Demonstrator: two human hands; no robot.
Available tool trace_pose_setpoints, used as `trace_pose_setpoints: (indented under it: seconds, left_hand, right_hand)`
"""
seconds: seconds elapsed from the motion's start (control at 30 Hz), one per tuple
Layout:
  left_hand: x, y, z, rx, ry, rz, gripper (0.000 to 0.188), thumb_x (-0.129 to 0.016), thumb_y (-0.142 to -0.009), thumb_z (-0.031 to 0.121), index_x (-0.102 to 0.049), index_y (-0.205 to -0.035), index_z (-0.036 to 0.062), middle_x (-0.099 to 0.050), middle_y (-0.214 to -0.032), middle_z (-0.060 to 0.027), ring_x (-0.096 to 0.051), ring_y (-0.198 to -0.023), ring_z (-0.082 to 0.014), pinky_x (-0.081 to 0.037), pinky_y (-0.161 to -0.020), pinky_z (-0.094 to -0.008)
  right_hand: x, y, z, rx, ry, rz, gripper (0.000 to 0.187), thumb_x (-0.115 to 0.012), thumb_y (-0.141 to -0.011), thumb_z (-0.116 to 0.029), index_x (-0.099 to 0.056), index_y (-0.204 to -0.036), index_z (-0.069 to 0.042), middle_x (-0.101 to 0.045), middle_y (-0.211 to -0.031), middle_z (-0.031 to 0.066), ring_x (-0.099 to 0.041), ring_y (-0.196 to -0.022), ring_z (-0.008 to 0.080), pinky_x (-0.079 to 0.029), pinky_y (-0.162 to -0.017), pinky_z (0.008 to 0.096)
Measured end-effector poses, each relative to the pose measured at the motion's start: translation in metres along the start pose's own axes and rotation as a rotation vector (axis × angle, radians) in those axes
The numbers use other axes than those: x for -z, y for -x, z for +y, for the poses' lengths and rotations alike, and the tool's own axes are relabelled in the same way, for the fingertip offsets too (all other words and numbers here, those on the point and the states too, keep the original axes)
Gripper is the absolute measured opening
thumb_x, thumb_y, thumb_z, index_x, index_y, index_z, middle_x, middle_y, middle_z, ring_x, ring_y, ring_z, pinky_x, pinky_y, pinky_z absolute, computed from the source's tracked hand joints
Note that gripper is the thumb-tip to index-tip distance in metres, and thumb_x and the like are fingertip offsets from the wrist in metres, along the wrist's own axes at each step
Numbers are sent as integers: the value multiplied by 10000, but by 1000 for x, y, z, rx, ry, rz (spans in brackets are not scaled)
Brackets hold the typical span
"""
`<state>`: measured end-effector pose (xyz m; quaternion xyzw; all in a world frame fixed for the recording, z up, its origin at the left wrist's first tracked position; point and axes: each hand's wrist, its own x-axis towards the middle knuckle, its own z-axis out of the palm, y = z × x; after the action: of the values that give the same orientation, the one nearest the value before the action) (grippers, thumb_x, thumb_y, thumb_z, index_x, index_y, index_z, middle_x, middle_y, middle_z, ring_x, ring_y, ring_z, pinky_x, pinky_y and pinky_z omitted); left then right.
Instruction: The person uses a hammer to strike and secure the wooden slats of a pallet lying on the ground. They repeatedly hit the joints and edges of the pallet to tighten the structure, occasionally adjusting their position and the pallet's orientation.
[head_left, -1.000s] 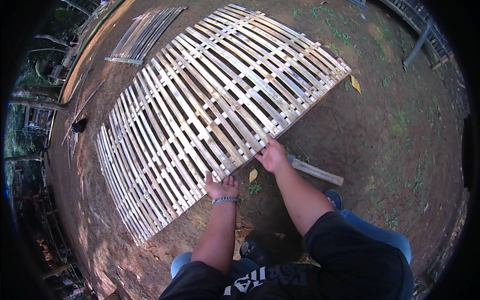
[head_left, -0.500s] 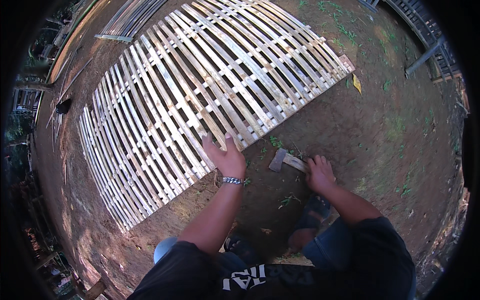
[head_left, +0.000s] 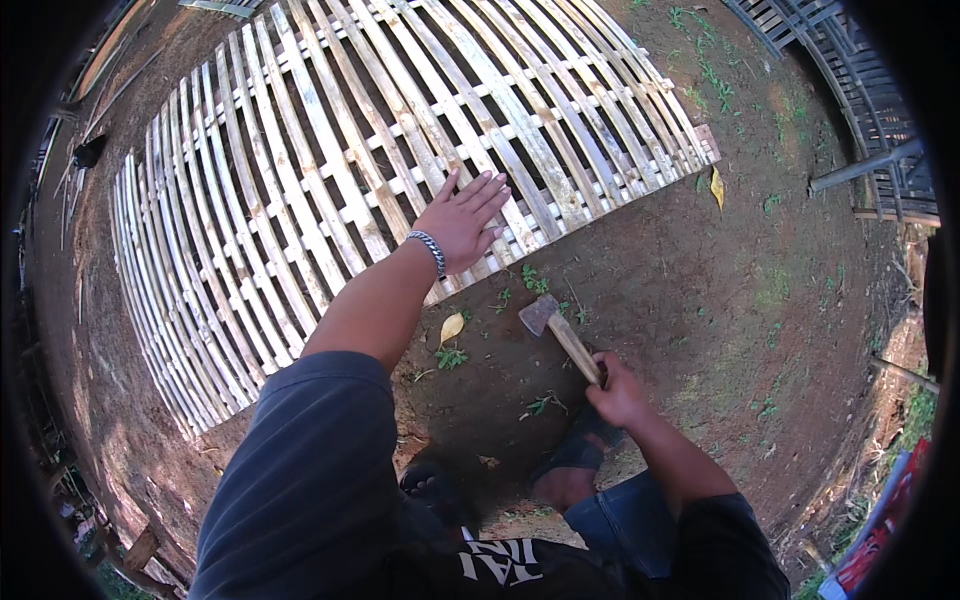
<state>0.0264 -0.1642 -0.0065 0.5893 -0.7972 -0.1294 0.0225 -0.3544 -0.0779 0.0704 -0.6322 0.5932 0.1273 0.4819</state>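
The slatted panel (head_left: 408, 122) is cream blotched brown; the hatchet's head (head_left: 538, 315) grey, its handle (head_left: 573, 348) tan; the bracelet (head_left: 432, 249) silver.

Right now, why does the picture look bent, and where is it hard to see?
Head view: the fisheye lens bows the slatted panel; same head view: black corners and a murky left rim hide detail, and dark shadow dulls the ground near the axe.

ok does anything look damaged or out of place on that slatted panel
No clear damage stands out. The slatted panel just looks a little irregular: some gaps seem wider than others, though the fisheye view bends straight lines too.
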Motion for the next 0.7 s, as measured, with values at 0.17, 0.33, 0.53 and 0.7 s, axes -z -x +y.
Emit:
trace_pose_setpoints:
  seconds: [0.17,0.33,0.53,0.7]
  left_hand:
    - [5,-5,8,2,23,-41,677,-411,-1055,437,-236,-1639,143,-200,-1721,-43,-143,-1595,-212,-13,-1304,-496]
    - [1,1,5,13,61,-10,680,-432,-1043,432,-261,-1631,137,-203,-1720,-42,-149,-1593,-207,-26,-1304,-494]
    - [-5,-2,2,-4,64,20,679,-435,-1035,423,-277,-1626,128,-217,-1716,-46,-159,-1591,-204,-37,-1305,-492]
    - [-2,5,-3,-3,36,72,668,-432,-1043,431,-292,-1622,128,-227,-1714,-40,-181,-1586,-204,-48,-1305,-486]
  right_hand:
    - [-35,15,-10,233,-377,142,472,-629,-891,-102,-507,-1340,-20,-653,-1058,169,-677,-953,281,-530,-859,399]
    - [-43,20,-52,172,-369,230,459,-553,-1043,-176,-442,-1470,-48,-651,-892,124,-675,-781,243,-539,-738,383]
    - [-64,-2,-35,71,-159,359,479,-519,-1058,-204,-396,-1498,-61,-670,-829,169,-693,-688,288,-542,-663,440]
    - [-64,-3,-64,333,-335,528,500,-510,-1045,-211,-374,-1507,-80,-689,-980,302,-685,-875,498,-532,-746,553]
